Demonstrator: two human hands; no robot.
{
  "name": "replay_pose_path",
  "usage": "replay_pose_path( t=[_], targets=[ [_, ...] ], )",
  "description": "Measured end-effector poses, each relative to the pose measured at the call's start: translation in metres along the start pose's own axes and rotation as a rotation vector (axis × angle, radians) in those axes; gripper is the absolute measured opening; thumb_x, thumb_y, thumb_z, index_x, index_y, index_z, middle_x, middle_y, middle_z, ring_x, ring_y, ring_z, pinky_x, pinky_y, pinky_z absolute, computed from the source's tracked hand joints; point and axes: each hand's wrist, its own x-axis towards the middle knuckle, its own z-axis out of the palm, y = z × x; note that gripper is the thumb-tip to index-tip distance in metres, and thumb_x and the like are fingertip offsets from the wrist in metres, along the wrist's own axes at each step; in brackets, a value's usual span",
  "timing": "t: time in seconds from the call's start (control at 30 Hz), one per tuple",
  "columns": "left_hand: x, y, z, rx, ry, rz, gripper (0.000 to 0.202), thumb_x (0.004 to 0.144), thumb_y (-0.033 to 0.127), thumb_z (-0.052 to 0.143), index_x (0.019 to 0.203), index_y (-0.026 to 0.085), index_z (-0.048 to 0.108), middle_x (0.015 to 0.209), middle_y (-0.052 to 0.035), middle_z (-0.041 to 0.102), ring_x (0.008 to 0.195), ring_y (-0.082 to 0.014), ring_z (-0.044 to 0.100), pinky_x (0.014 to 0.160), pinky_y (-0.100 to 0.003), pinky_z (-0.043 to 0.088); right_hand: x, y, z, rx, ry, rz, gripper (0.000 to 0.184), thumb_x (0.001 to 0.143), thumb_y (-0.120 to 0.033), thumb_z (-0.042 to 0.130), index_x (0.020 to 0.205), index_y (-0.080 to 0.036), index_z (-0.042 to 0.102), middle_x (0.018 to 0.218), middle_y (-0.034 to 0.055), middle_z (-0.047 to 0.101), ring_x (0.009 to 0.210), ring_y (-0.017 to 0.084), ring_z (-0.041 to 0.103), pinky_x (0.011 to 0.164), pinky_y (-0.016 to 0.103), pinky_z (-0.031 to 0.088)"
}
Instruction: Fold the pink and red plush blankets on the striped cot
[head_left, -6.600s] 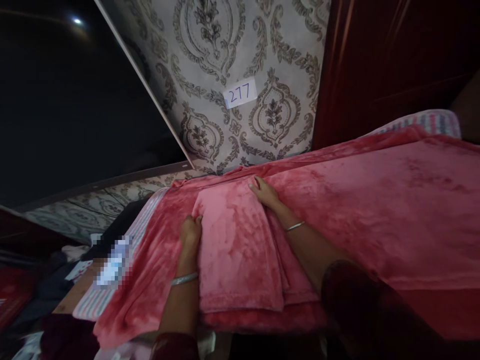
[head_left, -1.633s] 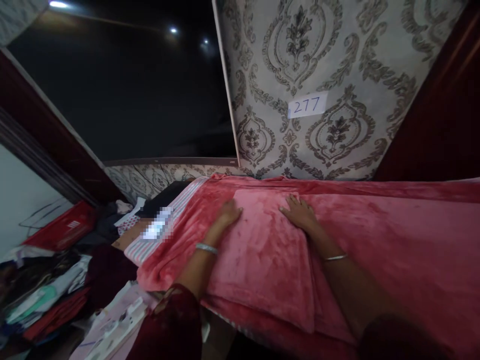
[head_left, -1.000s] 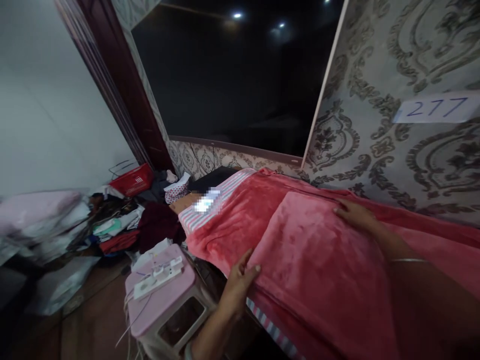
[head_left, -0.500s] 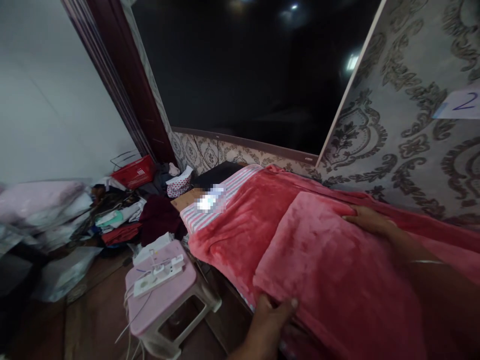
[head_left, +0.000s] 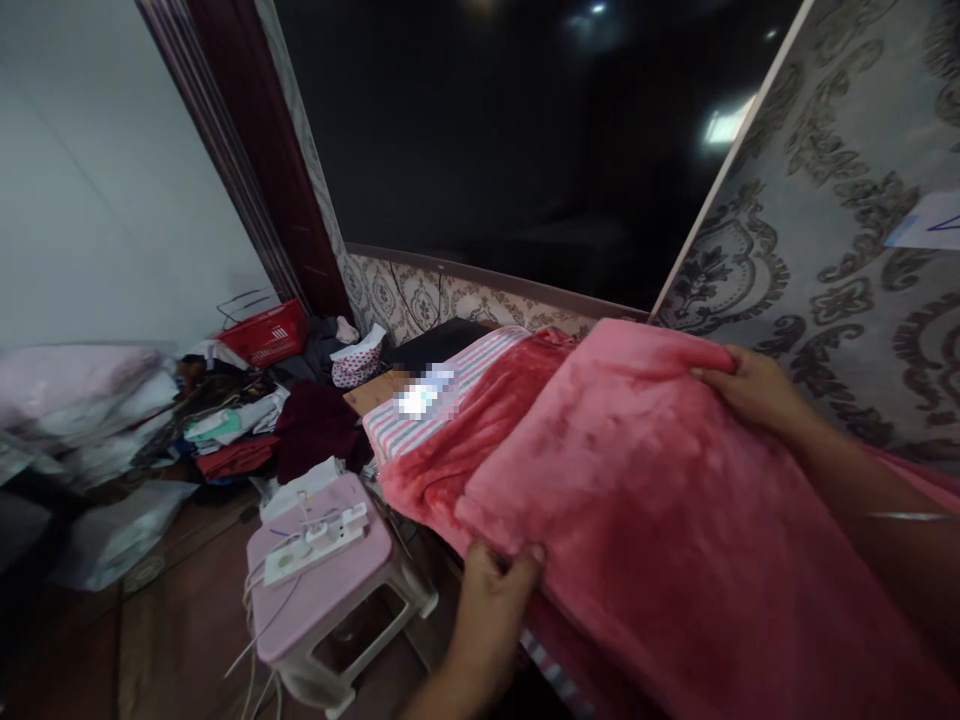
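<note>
Your left hand [head_left: 491, 625] pinches the near corner of the pink blanket [head_left: 630, 500], thumb on top, fingers tucked under; your right hand [head_left: 761, 395] grips its far corner, narrow grip too. Blanket is stretched between your 2 hands, tilted, above red plush cloth [head_left: 439, 480] on a striped cover [head_left: 390, 440]. To your left, 1 pink stool [head_left: 352, 575] with a white power strip [head_left: 315, 548] on top. Past it, heaped clothes [head_left: 311, 430], then 1 red basket [head_left: 266, 335]. Pixelated patch on the striped cover, can't tell what. Behind: 1 big dark screen [head_left: 525, 130], patterned wallpaper [head_left: 840, 190].
</note>
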Motion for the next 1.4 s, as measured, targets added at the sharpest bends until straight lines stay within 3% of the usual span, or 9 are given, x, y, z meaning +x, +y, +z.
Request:
replay_pose_path(
  t=[0.13, 0.37, 0.63, 0.8, 0.87, 0.93, 1.07, 1.2, 1.4],
  targets=[
    [0.032, 0.026, -0.024, 0.136, 0.104, 0.212, 0.048, 0.058, 0.044, 0.088, 0.093, 0.016, 0.069, 0.087, -0.0066, 0.074, 0.080, -0.0239, 0.070, 0.070, -0.032, 0.057, 0.006, -0.030, 0.048, -0.159, -0.065, -0.027, 0.027, 0.091, -0.029, 0.053, 0.108, -0.012, 0.066, 0.105, 0.0148, 0.072, 0.096, 0.026, 0.065, 0.083, 0.033, 0.047],
    [0.054, 0.009, -0.055, 0.146, 0.076, 0.052, 0.070, 0.059, 0.048, 0.090, 0.115, 0.020, 0.058, 0.103, -0.0075, 0.072, 0.074, -0.0210, 0.070, 0.051, -0.028, 0.057, -0.016, -0.021, 0.133, -0.411, -0.272, 0.015, 0.046, 0.099, -0.030, 0.038, 0.134, -0.013, 0.062, 0.136, 0.0210, 0.062, 0.126, 0.036, 0.057, 0.101, 0.051, 0.046],
    [0.054, 0.004, -0.065, 0.210, 0.078, 0.123, 0.069, 0.067, 0.053, 0.084, 0.122, 0.021, 0.057, 0.087, -0.0019, 0.068, 0.057, -0.0145, 0.063, 0.050, -0.026, 0.054, -0.022, 0.014, 0.108, -0.469, -0.284, -0.052, 0.062, 0.101, -0.046, 0.031, 0.157, -0.019, 0.038, 0.158, 0.0153, 0.044, 0.145, 0.037, 0.038, 0.114, 0.069, 0.027],
    [0.041, 0.013, -0.076, 0.574, 0.285, 0.617, 0.051, 0.079, 0.047, 0.073, 0.122, 0.022, 0.061, 0.069, 0.0034, 0.058, 0.060, -0.0147, 0.059, 0.060, -0.026, 0.051, -0.052, 0.030, 0.090, -0.517, -0.273, -0.084, 0.063, 0.102, -0.049, 0.031, 0.157, -0.020, 0.041, 0.163, 0.0147, 0.036, 0.152, 0.037, 0.025, 0.116, 0.068, 0.027],
    [0.032, 0.017, -0.062, 0.842, 0.166, 0.795, 0.034, 0.087, 0.037, 0.063, 0.118, 0.022, 0.066, 0.085, -0.0036, 0.067, 0.079, -0.0194, 0.066, 0.076, -0.032, 0.054, -0.059, 0.030, 0.086, -0.511, -0.271, -0.103, 0.063, 0.102, -0.049, 0.030, 0.159, -0.022, 0.038, 0.165, 0.0130, 0.032, 0.153, 0.037, 0.021, 0.117, 0.067, 0.026],
    [0.025, 0.016, -0.035, 1.109, -0.136, 0.854, 0.035, 0.091, 0.030, 0.054, 0.122, 0.022, 0.068, 0.112, -0.0107, 0.072, 0.106, -0.0255, 0.068, 0.096, -0.041, 0.053, -0.062, 0.026, 0.084, -0.499, -0.279, -0.115, 0.064, 0.103, -0.051, 0.028, 0.161, -0.025, 0.034, 0.168, 0.0111, 0.026, 0.155, 0.035, 0.016, 0.118, 0.065, 0.024],
    [0.017, -0.004, 0.021, 1.479, -0.675, 0.763, 0.062, 0.088, 0.030, 0.060, 0.149, 0.022, 0.051, 0.161, -0.0136, 0.041, 0.151, -0.0345, 0.033, 0.124, -0.058, 0.026, -0.061, 0.016, 0.086, -0.489, -0.361, -0.084, 0.066, 0.103, -0.055, 0.027, 0.163, -0.028, 0.027, 0.170, 0.0100, 0.018, 0.157, 0.032, 0.013, 0.120, 0.063, 0.019],
    [0.013, -0.030, 0.036, 1.684, -0.764, 0.721, 0.071, 0.088, 0.040, 0.066, 0.155, 0.027, 0.044, 0.166, -0.0138, 0.030, 0.154, -0.0431, 0.020, 0.120, -0.074, 0.014, -0.060, 0.019, 0.093, -0.451, -0.429, -0.049, 0.066, 0.104, -0.058, 0.026, 0.163, -0.028, 0.025, 0.170, 0.0103, 0.018, 0.156, 0.030, 0.014, 0.121, 0.061, 0.019],
    [0.016, -0.046, 0.019, 1.798, -0.687, 0.937, 0.062, 0.095, 0.044, 0.058, 0.154, 0.034, 0.044, 0.164, -0.0099, 0.036, 0.151, -0.0408, 0.030, 0.117, -0.073, 0.025, -0.060, 0.025, 0.101, -0.422, -0.387, -0.054, 0.067, 0.104, -0.061, 0.028, 0.162, -0.027, 0.030, 0.169, 0.0106, 0.022, 0.156, 0.031, 0.017, 0.122, 0.056, 0.021]
  ],
)
